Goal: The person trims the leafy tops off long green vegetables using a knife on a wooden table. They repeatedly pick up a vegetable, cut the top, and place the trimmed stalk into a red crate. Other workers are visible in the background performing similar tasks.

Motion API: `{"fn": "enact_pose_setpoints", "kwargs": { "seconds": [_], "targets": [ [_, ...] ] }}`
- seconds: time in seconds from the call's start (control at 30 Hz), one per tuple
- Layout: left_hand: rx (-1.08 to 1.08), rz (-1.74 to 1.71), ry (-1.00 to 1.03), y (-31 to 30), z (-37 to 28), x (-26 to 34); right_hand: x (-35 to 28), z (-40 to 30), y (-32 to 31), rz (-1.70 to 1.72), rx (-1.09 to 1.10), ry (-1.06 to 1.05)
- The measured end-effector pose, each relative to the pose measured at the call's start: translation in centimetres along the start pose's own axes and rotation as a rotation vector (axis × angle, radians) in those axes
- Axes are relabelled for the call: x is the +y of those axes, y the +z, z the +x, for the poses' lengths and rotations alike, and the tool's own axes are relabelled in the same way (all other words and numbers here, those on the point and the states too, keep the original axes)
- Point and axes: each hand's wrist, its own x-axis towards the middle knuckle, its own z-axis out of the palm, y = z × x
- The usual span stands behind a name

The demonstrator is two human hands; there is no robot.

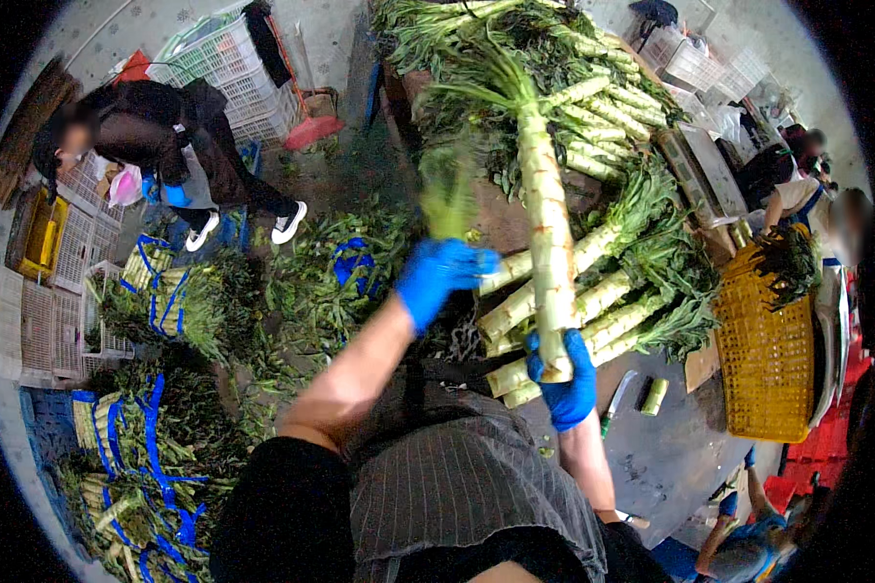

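Observation:
My right hand [565, 382], in a blue glove, grips the cut lower end of a thick celtuce stem [545, 204], whose leafy top points away from me. To its left, my left hand [441, 280], also blue-gloved, is blurred; a blurred green leafy piece [448, 197] shows just beyond it, and whether the fingers hold it I cannot tell. Several trimmed celtuce stems [514, 317] with leaves lie on the table under the held one. A knife [620, 393] with a green handle lies right of my right hand, beside a short cut stem piece [655, 397].
More celtuce [605, 116] is heaped at the table's far end. Loose leaves [321, 291] litter the floor at left, near bundles tied with blue tape [164, 291]. A yellow plastic basket [765, 350] stands at right. One person bends at upper left; other people are at the right.

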Motion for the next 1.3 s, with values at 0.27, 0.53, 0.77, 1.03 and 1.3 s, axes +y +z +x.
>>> {"fn": "enact_pose_setpoints", "kwargs": {
  "seconds": [0.27,0.53,0.77,1.03,1.3],
  "targets": [
    [0.363,1.753,-0.585,-13.9,-1.8,3.7,0.4,-0.7,-2.5,-0.523,0.033,-0.148],
    [0.324,-0.547,0.068,-4.7,5.5,-0.1,-0.1,-2.2,-0.7,-1.602,-0.017,-0.366],
    [0.381,-0.565,0.171,-0.7,6.1,2.4,0.0,-2.7,-2.5,-1.025,0.059,-0.307],
    [0.161,-0.626,0.1,3.7,3.6,0.5,-2.0,-0.6,-4.4,0.046,-0.088,0.239],
    [0.096,-0.655,0.198,2.7,3.5,0.5,-0.8,-0.5,-0.3,0.111,0.299,0.201]
  ]
}}
